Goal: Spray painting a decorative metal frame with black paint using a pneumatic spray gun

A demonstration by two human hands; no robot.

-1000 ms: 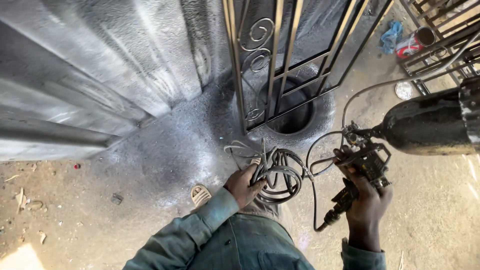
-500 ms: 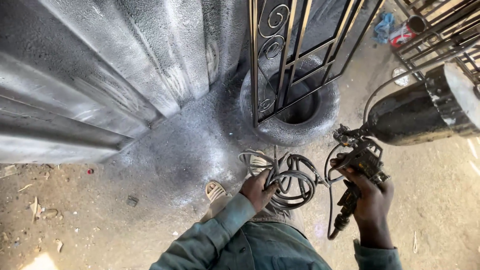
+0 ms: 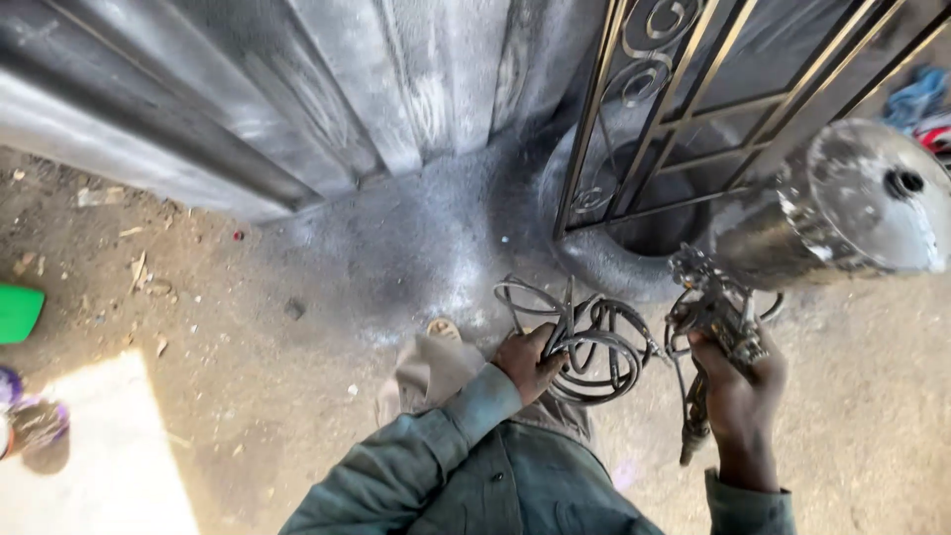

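Panels (image 3: 297,89) at left are showing grey paint already, with overspray greying the ground; left hand (image 3: 530,362) is clutching the coiled hose (image 3: 584,342); right hand (image 3: 738,381) is gripping the spray gun (image 3: 718,317) under its cup (image 3: 842,208); gate (image 3: 713,89) is looking unsprayed.

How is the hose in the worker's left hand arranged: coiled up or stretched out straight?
Coiled. The hose forms several overlapping loops bunched in the left hand, beside the spray gun held by the right hand.

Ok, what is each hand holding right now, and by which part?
The left hand grips a coiled hose by its bunched loops. The right hand holds a spray gun by its handle, the metal cup tilted above.
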